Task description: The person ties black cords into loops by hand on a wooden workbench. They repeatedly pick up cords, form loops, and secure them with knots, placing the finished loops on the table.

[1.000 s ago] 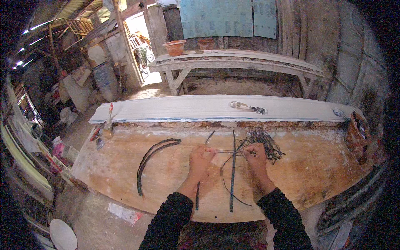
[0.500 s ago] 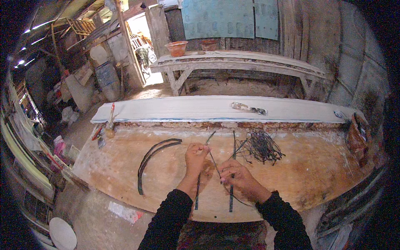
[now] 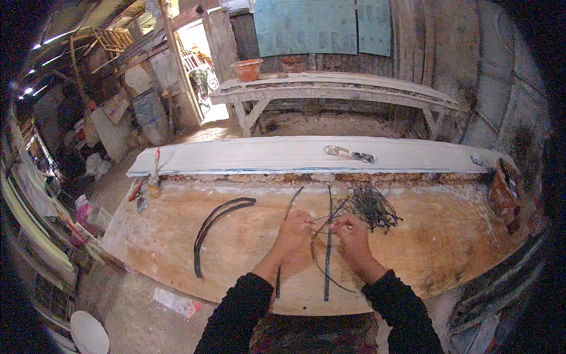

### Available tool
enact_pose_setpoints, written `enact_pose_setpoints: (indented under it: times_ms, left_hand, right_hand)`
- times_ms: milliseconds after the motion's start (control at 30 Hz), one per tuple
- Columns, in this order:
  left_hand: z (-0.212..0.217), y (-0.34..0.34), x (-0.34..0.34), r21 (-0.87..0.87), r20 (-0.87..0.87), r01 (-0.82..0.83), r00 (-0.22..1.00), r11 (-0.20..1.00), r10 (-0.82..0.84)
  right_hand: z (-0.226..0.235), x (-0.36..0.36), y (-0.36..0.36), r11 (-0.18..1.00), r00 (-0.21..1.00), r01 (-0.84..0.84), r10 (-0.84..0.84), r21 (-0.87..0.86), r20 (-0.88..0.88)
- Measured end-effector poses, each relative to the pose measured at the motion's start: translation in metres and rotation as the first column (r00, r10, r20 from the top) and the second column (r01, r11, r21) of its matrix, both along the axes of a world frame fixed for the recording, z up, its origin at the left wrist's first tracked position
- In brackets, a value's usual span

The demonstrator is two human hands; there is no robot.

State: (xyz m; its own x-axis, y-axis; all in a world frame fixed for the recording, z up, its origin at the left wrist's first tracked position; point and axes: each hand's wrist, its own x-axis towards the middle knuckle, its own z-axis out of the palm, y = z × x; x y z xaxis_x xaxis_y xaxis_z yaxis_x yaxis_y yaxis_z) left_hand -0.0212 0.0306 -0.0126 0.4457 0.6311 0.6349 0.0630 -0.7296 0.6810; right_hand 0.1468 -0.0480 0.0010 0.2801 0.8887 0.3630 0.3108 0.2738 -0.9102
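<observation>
Our left hand (image 3: 299, 226) and right hand (image 3: 352, 230) are close but apart over the table (image 3: 430, 253), fingertips pinched, as best we can tell, on a thin dark cord (image 3: 341, 286) btwn them; its loose end curves down toward our edge. Main risk, we think: that slack crosses the right strip (image 3: 327, 286), so a hard pull could drag the strip askew. Cord's thin, so a weak pinch could let it slip. Also, the tangled bundle (image 3: 374, 207) is just beyond our right hand; strands could snag b/c the cord passes near it, tho we can't tell if they join. Our left hand could also nudge the left strip (image 3: 278, 286) b/c it's right over it.

Hard to see: exact fingertip contact; any knot there is too small/blurred. Left strip's middle is hidden by our left hand. Our black sleeves (image 3: 236, 310) get cut off at bottom; indiv. strands in the bundle merge.
</observation>
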Motion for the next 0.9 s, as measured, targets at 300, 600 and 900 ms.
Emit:
enact_pose_setpoints:
  times_ms: [300,600,900]
  left_hand:
    - [0.016,-0.039,0.020,-0.466,-0.035,0.552,0.769,0.691,-0.638]
    - [0.027,-0.034,0.009,-0.256,-0.092,0.269,0.950,0.929,-0.300]
    - [0.024,0.011,-0.011,-0.395,-0.050,-0.430,0.892,0.812,0.448]
  right_hand:
    - [-0.021,0.026,0.022,0.962,0.958,0.274,-0.273,-0.008,-0.090]
    - [0.001,0.018,0.013,0.956,0.954,0.294,-0.295,0.026,0.047]
    - [-0.012,0.015,0.006,0.968,0.968,-0.249,0.248,-0.017,-0.044]
